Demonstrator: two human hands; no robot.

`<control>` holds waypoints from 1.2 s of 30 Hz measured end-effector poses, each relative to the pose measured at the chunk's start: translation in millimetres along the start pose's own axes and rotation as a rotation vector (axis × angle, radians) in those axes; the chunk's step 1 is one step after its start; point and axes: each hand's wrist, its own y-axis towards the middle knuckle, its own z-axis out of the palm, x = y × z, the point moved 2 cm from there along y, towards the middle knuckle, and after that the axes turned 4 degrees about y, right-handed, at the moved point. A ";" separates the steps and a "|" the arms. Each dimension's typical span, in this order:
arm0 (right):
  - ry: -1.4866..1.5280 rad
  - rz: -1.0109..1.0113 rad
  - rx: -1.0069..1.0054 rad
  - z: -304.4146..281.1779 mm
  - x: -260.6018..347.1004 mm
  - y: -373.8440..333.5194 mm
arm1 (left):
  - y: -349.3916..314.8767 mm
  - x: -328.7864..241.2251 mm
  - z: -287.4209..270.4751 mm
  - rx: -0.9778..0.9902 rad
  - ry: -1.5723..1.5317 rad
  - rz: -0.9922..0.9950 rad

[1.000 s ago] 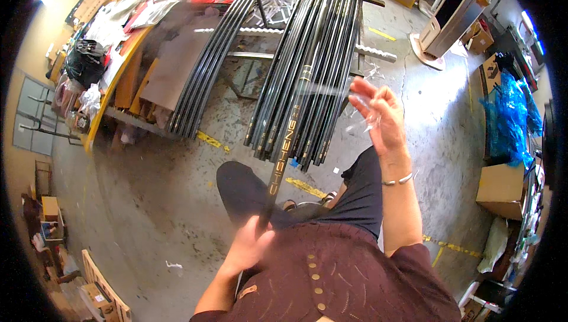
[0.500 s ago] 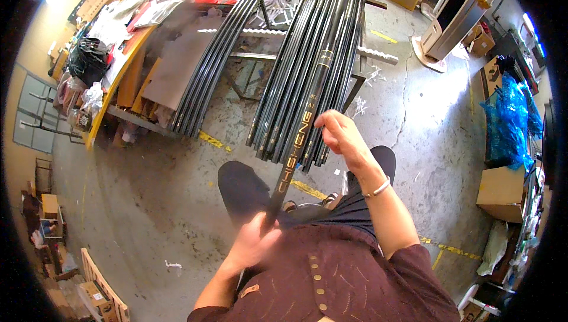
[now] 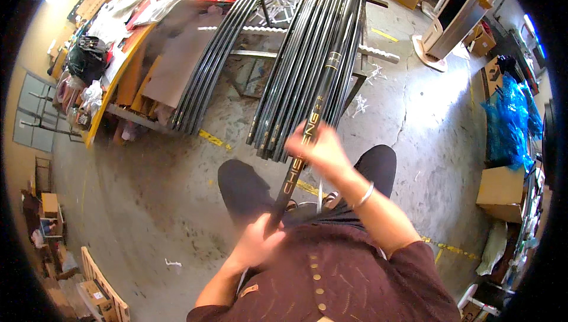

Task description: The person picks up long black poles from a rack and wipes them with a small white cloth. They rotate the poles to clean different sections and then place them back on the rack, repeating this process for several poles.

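A long black fishing rod point(image 3: 293, 175) with gold lettering slants up and away from my lap, above the other rods. My left hand point(image 3: 257, 244) is wrapped around its near end, close to my waist. Farther up, my right hand point(image 3: 324, 151) closes over the rod at the lettering, slightly blurred. A pale bangle circles that wrist. Beneath the held rod, a row of similar black rods point(image 3: 278, 94) lies side by side on a metal rack, their near ends pointing at my knees.
Several thinner black rods point(image 3: 207, 76) lie to the left, beside a yellow-edged table point(image 3: 121, 79) heaped with bags. White ridged bars point(image 3: 378, 54) cross under the rods. Cardboard boxes point(image 3: 502, 189) and blue plastic wrap point(image 3: 512, 124) stand at right.
My right hand has come down and left from beside the rod and closed over its lettering. The left hand keeps its hold at the near end, and the rod has turned or shifted slightly.
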 end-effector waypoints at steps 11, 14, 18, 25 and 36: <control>-0.007 0.005 0.081 11.2 -41.4 -26.7 | 3.0 -0.7 -0.8 0.040 -0.036 -0.014; 0.147 -0.036 0.041 4.3 -16.9 -14.6 | -3.5 3.1 -0.3 0.064 -0.051 -0.049; 0.035 -0.045 -0.231 -47.9 21.3 29.9 | -3.4 -3.0 0.7 0.088 -0.029 -0.004; 0.064 0.112 0.235 21.2 -23.9 -48.7 | 10.7 -8.1 0.0 0.029 -0.034 0.079; 0.020 -0.010 0.122 17.4 -22.4 -32.6 | 15.6 -18.0 -1.5 -0.167 0.341 0.227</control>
